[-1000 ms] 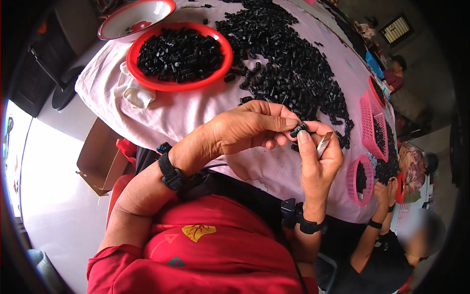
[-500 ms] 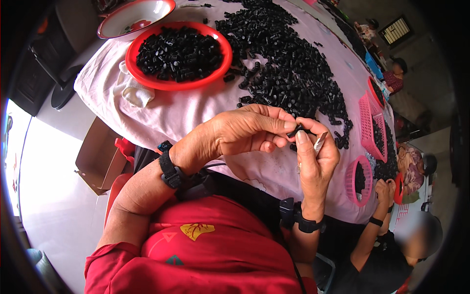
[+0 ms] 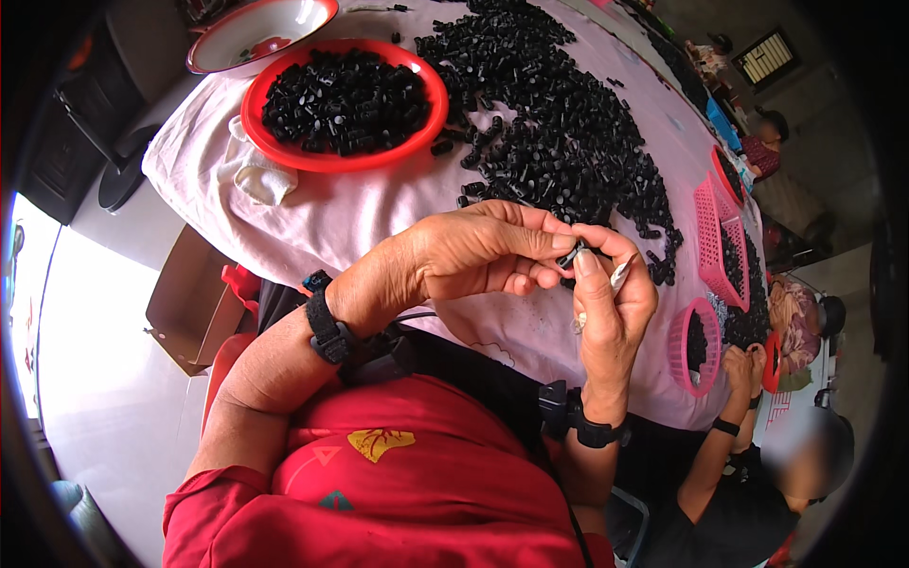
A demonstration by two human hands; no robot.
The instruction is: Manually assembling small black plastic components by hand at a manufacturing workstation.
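In front of my chest, both hands meet at the fingertips. My left hand (image 3: 488,251) is closed, pinching a small black plastic part (image 3: 571,255) between thumb and forefinger. Closed around a thin, pale, blade-like tool (image 3: 620,275) is my right hand (image 3: 611,308). The tool's pointed end sticks out past the fingers, and its other end shows below the thumb. My right thumb and forefinger also press at the black part, partly hiding it. Just beyond my hands spreads a large heap of similar black parts (image 3: 568,123) on the pink cloth (image 3: 379,213).
At the far left a red basin (image 3: 256,123) full of black parts stands beside a white enamel bowl (image 3: 222,47). A white cloth (image 3: 260,180) lies near it. Pink baskets (image 3: 708,237) stand to the right, where a co-worker's hands (image 3: 743,364) are busy. A cardboard box (image 3: 185,303) sits lower left.
The black part has turned slightly between my fingers, and the tool in my right hand has tilted a little. Both hands stay in nearly the same place.
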